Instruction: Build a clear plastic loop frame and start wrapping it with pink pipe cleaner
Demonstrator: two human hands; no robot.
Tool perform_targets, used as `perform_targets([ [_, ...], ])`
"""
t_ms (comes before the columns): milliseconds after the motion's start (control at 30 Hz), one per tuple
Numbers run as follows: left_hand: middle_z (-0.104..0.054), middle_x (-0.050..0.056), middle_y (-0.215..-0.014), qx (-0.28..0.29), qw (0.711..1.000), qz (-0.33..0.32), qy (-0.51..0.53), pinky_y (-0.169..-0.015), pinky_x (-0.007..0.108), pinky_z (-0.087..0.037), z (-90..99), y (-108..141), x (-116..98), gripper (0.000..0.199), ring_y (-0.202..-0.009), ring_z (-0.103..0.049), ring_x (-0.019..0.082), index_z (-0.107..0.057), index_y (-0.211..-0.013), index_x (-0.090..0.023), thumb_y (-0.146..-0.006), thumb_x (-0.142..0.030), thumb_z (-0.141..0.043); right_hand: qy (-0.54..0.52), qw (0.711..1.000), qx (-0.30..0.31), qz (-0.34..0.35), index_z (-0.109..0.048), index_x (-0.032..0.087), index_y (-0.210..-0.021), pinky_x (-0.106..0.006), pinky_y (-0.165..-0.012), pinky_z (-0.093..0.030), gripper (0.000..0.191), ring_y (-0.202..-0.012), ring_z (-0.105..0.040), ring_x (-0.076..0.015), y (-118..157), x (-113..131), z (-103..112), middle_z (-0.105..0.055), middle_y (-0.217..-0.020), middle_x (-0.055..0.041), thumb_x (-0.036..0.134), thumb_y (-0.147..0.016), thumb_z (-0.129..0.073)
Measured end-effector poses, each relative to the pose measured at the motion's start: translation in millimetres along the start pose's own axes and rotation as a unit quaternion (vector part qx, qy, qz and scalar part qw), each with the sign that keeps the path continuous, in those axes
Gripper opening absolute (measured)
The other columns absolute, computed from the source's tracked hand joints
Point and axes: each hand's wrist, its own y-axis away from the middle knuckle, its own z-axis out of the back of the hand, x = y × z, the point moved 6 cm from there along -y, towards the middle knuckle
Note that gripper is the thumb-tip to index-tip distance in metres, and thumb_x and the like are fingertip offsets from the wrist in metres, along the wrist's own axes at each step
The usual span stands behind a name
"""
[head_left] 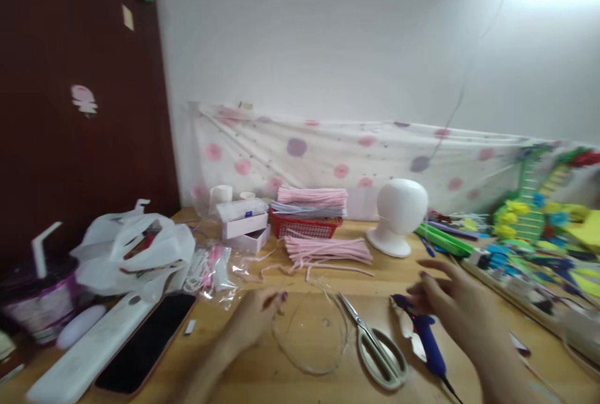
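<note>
A thin, clear, round wire loop (pixel 319 373) is lying flat on a light-brown wooden table (pixel 262 388), between the two hands. The left hand (pixel 255 313) is hanging at the loop's left edge, its fingertips curling close together; blur is hiding whether they are pinching anything or touching the wire. The right hand (pixel 452 304) is hovering well apart from the loop, fingers spreading, beside the nozzle end of a dark-blue glue gun (pixel 429 338); whether they are touching it cannot be told.

A pair of metal scissors with beige looped handles (pixel 367 331) is lying aslant between loop and glue gun, its tip pointing away from the person just beside the loop's right edge. Bare wood is showing inside the loop and along its near side.

Beyond the loop's far edge, a bundle of pale-pink fuzzy stems (pixel 330 249) is spreading across the table, with a white foam head (pixel 402 207) standing to its right. A long white power strip (pixel 497 282) is bounding the right side, and a black-screened phone (pixel 145 348) is lying to the left of the left forearm.
</note>
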Motion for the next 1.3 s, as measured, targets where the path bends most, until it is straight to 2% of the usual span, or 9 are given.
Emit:
perform_targets([
  [100,-0.069,0.013,-0.113,-0.081,0.980,0.025,0.178,-0.070,0.031,-0.052,24.2,-18,-11,0.053,-0.077,-0.067,0.018,-0.050,-0.130,-0.017,-0.089,-0.052,-0.053,-0.018,0.997,0.075,0.002,-0.054,0.023,-0.097,-0.026,-0.044,-0.056,0.019,-0.050,-0.069,-0.0200,-8,67,-56,-0.064,-0.051,0.0022,0.017,-0.079,-0.051],
  [200,-0.064,0.016,-0.127,-0.075,0.913,0.073,0.394,-0.070,0.030,-0.057,33.5,-32,-23,0.059,-0.082,-0.070,0.018,-0.035,-0.142,-0.020,-0.092,-0.045,-0.055,0.024,0.977,0.204,0.049,-0.059,0.018,-0.101,-0.017,-0.042,-0.050,0.028,-0.044,-0.065,-0.0137,-16,108,-122,-0.062,-0.047,0.0043,0.006,-0.078,-0.050],
  [400,-0.073,0.007,-0.099,-0.134,0.832,0.069,0.534,-0.064,0.022,-0.056,58.3,-50,-18,0.032,-0.065,-0.066,0.010,-0.055,-0.126,-0.020,-0.094,-0.025,-0.054,0.026,0.940,0.337,0.032,-0.068,0.017,-0.093,-0.017,-0.042,-0.049,0.022,-0.039,-0.060,-0.0124,-35,108,-188,-0.061,-0.044,0.0042,0.004,-0.077,-0.062],
  [500,-0.071,0.003,-0.081,-0.160,0.856,0.064,0.488,-0.060,0.020,-0.052,70.4,-62,-3,0.027,-0.057,-0.060,0.008,-0.062,-0.111,-0.016,-0.087,-0.028,-0.063,0.023,0.936,0.351,-0.021,-0.067,0.015,-0.074,-0.017,-0.040,-0.047,0.008,-0.035,-0.056,-0.0107,-63,96,-186,-0.060,-0.043,0.0019,0.012,-0.076,-0.073],
  [767,-0.064,0.001,-0.062,-0.101,0.924,0.120,0.348,-0.052,0.022,-0.042,82.7,-69,36,0.052,-0.052,-0.055,0.012,-0.064,-0.094,-0.013,-0.065,-0.055,-0.074,-0.072,0.969,0.221,-0.086,-0.054,0.017,-0.072,-0.013,-0.034,-0.035,0.033,-0.032,-0.041,-0.0038,-150,79,-182,-0.050,-0.042,0.0067,0.042,-0.086,-0.071],
  [1000,-0.062,0.000,-0.063,-0.172,0.960,0.161,0.152,-0.051,0.027,-0.038,115.0,-54,68,0.038,-0.050,-0.053,0.016,-0.059,-0.087,-0.019,-0.065,-0.050,-0.063,-0.141,0.983,0.114,-0.016,-0.059,0.013,-0.065,-0.014,-0.039,-0.039,0.037,-0.037,-0.047,-0.0045,-193,131,-189,-0.054,-0.046,0.0025,0.034,-0.096,-0.058],
  [1067,-0.067,0.005,-0.075,-0.228,0.962,0.148,-0.015,-0.062,0.032,-0.045,130.5,-47,66,0.026,-0.066,-0.061,0.022,-0.060,-0.089,-0.022,-0.071,-0.040,-0.056,-0.149,0.986,0.072,0.028,-0.061,0.013,-0.061,-0.014,-0.039,-0.036,0.040,-0.036,-0.046,-0.0048,-206,155,-169,-0.053,-0.043,0.0026,0.034,-0.095,-0.058],
  [1167,-0.069,0.015,-0.103,-0.287,0.914,0.040,-0.286,-0.087,0.041,-0.047,137.8,-43,39,0.031,-0.094,-0.064,0.030,-0.062,-0.100,-0.018,-0.082,-0.035,-0.044,-0.166,0.983,0.011,0.077,-0.061,0.013,-0.059,-0.015,-0.036,-0.031,0.044,-0.033,-0.043,-0.0049,-215,179,-136,-0.049,-0.038,0.0033,0.038,-0.095,-0.055],
  [1300,-0.068,0.018,-0.108,-0.280,0.908,0.000,-0.312,-0.096,0.047,-0.045,125.5,-56,11,0.036,-0.104,-0.062,0.034,-0.064,-0.102,-0.015,-0.082,-0.033,-0.041,-0.190,0.979,-0.011,0.069,-0.059,0.014,-0.057,-0.016,-0.035,-0.032,0.042,-0.032,-0.041,-0.0050,-216,176,-120,-0.048,-0.038,0.0032,0.033,-0.094,-0.056],
])
